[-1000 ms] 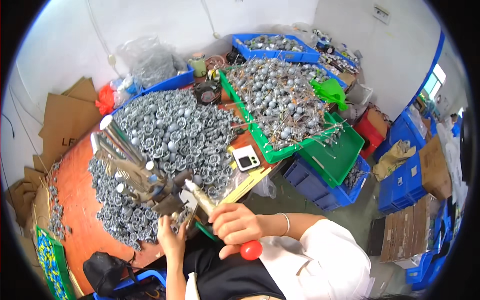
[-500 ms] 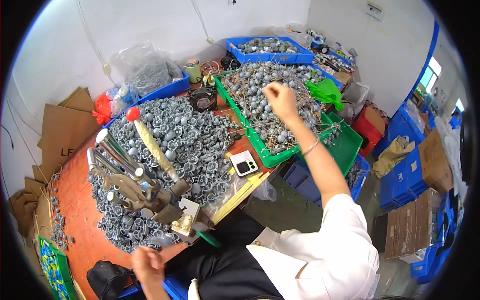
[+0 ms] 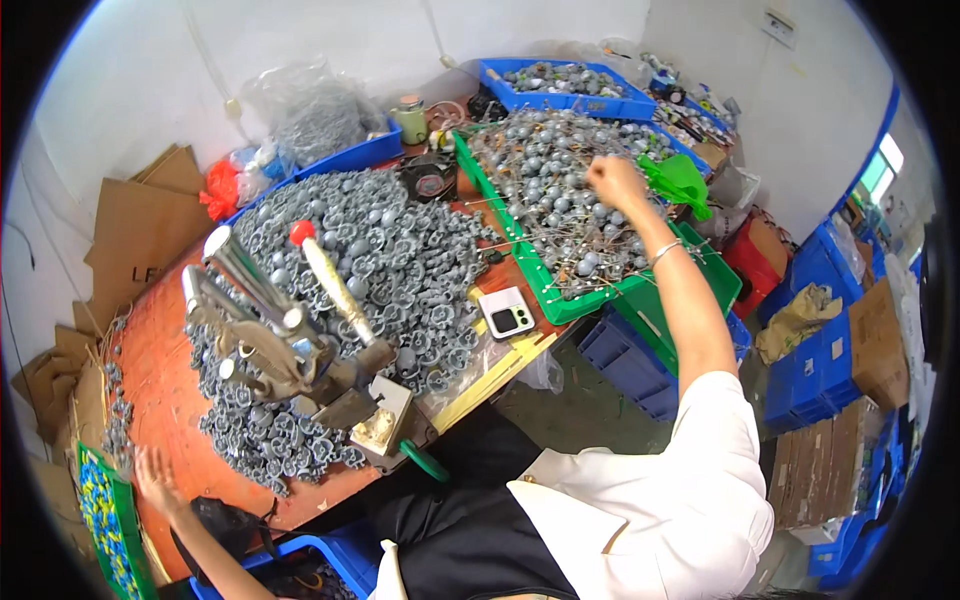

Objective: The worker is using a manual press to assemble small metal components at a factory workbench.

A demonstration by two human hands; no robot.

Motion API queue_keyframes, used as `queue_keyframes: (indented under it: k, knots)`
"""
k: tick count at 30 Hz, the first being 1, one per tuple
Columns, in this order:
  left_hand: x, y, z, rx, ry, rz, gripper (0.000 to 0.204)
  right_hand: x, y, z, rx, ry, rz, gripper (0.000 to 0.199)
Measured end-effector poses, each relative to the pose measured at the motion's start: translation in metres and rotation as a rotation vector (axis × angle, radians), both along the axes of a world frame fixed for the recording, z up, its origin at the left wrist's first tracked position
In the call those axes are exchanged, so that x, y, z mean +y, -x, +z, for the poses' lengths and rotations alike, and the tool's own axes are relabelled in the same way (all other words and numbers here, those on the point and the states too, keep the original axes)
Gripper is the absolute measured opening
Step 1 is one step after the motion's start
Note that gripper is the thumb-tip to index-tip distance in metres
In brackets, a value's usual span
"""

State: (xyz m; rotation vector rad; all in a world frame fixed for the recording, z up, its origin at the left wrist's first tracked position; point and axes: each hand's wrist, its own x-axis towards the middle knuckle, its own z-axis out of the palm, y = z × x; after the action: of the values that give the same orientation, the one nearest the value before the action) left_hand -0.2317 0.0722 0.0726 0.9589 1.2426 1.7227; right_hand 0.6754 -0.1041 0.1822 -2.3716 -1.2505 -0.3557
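My right hand (image 3: 615, 182) is over the green tray (image 3: 545, 300), its fingers curled together; whatever they hold, if anything, is hidden. Heaped in that tray are grey balls (image 3: 535, 165) with thin metal rods sticking out. Far to the left, my left hand (image 3: 158, 478) has its fingers stretched apart and nothing visible in them. It is near a strip of small grey parts (image 3: 117, 415) and a green bin (image 3: 125, 510) of blue and yellow pieces. A hand press (image 3: 300, 350) with a red-knobbed lever stands between my hands, against a pile of grey plastic shells (image 3: 400, 250).
A white phone (image 3: 507, 313) lies by the table's front edge. Behind are a blue tray (image 3: 570, 105) of grey parts, a jar (image 3: 411, 120) and a clear plastic bag (image 3: 310, 110). A green bag (image 3: 680, 185) hangs over the tray's right side. Blue crates (image 3: 815, 370) stand at right.
My left hand has swung left, from below the press to the table's left side, its fingers spreading. My right hand stays over the ball tray with fingers curled. The view has shifted slightly.
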Motion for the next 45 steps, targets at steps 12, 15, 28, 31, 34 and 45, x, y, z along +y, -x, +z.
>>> queue_keyframes:
  k: [12,15,28,31,34,45]
  knots:
    - [-0.029,-0.156,-0.015,0.836,0.086,-0.224,0.025,0.0,0.039,0.071,0.249,-0.787,0.374,0.028]
    - [-0.031,-0.17,-0.014,1.131,0.033,-0.168,0.032,-0.019,0.075,0.064,0.767,-0.799,0.578,0.026]
    - [-0.049,-0.22,0.001,1.205,-0.308,0.086,0.031,-0.08,0.236,0.02,1.246,-0.191,1.244,0.02]
    - [-0.077,-0.242,0.005,0.732,0.093,-0.251,0.026,-0.074,0.246,0.005,1.169,-0.006,1.334,0.016]
    - [-0.12,-0.28,0.011,0.4,0.249,-0.657,0.028,-0.064,0.267,-0.019,1.133,0.164,1.271,0.008]
    - [-0.169,-0.311,-0.005,0.512,0.14,-0.788,0.047,-0.065,0.307,-0.055,1.213,0.462,1.417,0.008]
